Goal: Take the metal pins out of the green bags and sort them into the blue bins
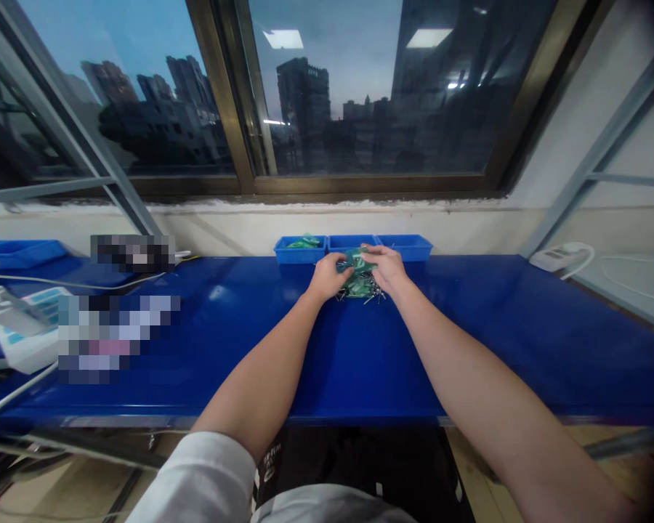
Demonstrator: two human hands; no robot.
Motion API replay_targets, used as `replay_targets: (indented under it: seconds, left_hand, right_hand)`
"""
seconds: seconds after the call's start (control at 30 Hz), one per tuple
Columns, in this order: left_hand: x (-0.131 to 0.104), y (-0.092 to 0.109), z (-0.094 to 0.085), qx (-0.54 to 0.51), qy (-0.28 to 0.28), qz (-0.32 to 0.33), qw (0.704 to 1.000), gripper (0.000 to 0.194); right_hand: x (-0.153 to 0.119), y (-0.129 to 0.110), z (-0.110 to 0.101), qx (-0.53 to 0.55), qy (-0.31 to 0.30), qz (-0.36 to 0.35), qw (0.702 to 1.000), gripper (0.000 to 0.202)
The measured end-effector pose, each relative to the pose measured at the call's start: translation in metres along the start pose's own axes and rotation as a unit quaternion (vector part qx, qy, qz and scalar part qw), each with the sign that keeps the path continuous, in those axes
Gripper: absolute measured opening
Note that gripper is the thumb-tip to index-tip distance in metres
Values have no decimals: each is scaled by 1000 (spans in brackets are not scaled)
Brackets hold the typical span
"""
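Note:
My left hand point(325, 277) and my right hand point(388, 267) meet above the far part of the blue table. Between them they pinch a small green see-through plastic bag point(355, 257), the fingers of each closed on one side of it. Whatever may be inside the bag is too small to make out. Right below the hands lies a pile of thin metal pieces that look like screws point(380, 292), mixed with more green plastic point(358, 285). Part of this pile is hidden by my fingers.
Behind my hands, three joined blue bins point(301, 255) stand along the wall; green plastic bags point(308, 240) lie in the left one. A white device with a keypad point(33, 327) and blurred-out items are at left. At right lies a white power strip point(559, 256).

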State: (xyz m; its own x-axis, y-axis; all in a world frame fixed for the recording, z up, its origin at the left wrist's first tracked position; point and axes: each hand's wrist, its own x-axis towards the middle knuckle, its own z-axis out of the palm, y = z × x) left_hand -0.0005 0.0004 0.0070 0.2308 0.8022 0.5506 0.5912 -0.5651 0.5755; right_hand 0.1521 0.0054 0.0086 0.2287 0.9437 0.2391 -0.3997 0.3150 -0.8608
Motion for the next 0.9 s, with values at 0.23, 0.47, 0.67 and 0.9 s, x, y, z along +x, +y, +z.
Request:
replay_targets:
  seconds: [0.23,0.47,0.67,0.9]
  left_hand:
    - [6,-13,2,-189,51,-26,980,9]
    - [6,-12,5,-222,81,-17,971,6]
    - [7,-12,6,-238,54,-51,968,21]
    - [8,-11,3,-241,39,-119,963,34]
  right_hand:
    - [-3,-1,-10,-83,-69,-31,994,21]
    - [-1,4,-12,-115,-91,-44,988,21]
    - [-4,-1,-9,-232,-33,-13,972,37]
    - [-8,-6,-9,-244,-60,-69,965,44]
